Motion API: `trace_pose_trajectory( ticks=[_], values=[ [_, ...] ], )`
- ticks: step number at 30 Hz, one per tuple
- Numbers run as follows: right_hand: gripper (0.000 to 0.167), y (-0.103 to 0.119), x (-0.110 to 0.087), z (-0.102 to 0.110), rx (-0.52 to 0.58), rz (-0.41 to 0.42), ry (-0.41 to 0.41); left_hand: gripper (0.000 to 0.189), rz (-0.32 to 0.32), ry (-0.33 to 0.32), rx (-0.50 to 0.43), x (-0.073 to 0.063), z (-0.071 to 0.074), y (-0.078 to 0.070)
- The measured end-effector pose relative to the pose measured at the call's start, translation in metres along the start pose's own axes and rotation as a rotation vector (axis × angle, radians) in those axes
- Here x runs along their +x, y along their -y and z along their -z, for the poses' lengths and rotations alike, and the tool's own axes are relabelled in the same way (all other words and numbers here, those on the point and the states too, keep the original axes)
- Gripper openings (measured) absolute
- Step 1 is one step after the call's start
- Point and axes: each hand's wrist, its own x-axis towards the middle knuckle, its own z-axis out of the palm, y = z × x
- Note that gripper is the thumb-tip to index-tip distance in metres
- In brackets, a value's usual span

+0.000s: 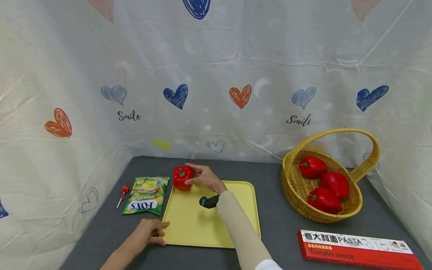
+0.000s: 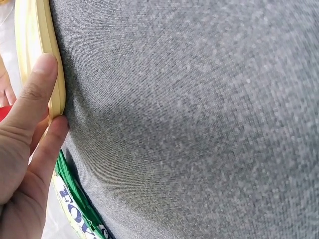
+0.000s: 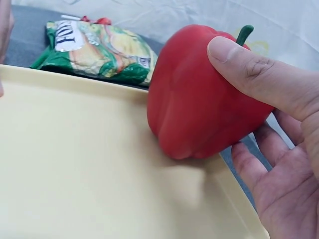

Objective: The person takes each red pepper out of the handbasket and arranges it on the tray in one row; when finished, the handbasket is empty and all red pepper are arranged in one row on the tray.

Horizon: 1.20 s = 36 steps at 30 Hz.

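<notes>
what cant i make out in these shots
Head view: part of the yellow tray, hidden by the right sleeve.
Head view: the smallest print on the pasta box, too small to read.
Left wrist view: the rest of the snack bag, cut off by the bottom edge.
Right wrist view: part of the held pepper, behind the right hand's thumb.

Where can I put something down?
On the tabletop, between the yellow tray and the basket. The tray's near left part looks bare. It's crowded left of the tray, with the lollipop, green packet and left hand, and around its far left corner, where the right hand holds a red pepper.
</notes>
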Motion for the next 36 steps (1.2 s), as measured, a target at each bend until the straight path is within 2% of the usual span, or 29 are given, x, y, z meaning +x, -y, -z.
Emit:
trace_pose_trajectory(
  ticks=[5, 6, 9, 11, 15, 21, 25, 30, 34, 36],
  values=[
    [0.065, 0.002, -0.001, 0.0, -0.015, -0.009, 0.011, 0.035, 0.012, -0.002, -0.053, 0.0, -0.001, -0.001],
    [0.065, 0.002, -0.001, 0.0, -0.019, -0.011, 0.01, 0.039, 0.01, -0.003, -0.05, 0.0, -0.001, -0.001],
    [0.065, 0.002, -0.001, 0.001, -0.022, -0.018, 0.003, 0.034, -0.007, -0.009, -0.027, -0.001, -0.001, 0.0],
    [0.065, 0.003, 0.0, 0.001, -0.024, -0.024, 0.002, 0.027, -0.025, -0.015, 0.002, -0.001, -0.002, 0.002],
    [0.066, 0.003, 0.0, 0.001, -0.024, -0.024, 0.015, 0.028, -0.057, -0.027, 0.011, 0.0, -0.002, 0.005],
    [0.065, 0.008, -0.005, 0.007, -0.046, -0.002, 0.029, 0.026, -0.14, -0.056, 0.031, 0.001, -0.003, 0.008],
    [0.063, 0.016, -0.015, 0.022, -0.063, 0.031, 0.044, 0.028, -0.147, -0.059, 0.059, 0.003, -0.004, 0.006],
    [0.059, 0.022, -0.033, 0.044, -0.072, 0.099, 0.072, 0.031, -0.1, -0.052, 0.104, 0.004, -0.004, 0.005],
    [0.054, 0.029, -0.056, 0.061, -0.097, 0.144, 0.073, 0.029, -0.08, -0.042, 0.108, 0.002, -0.003, 0.005],
    [0.052, 0.034, -0.071, 0.069, -0.119, 0.161, 0.057, 0.031, -0.095, -0.042, 0.103, 0.001, -0.004, 0.006]
  ],
)
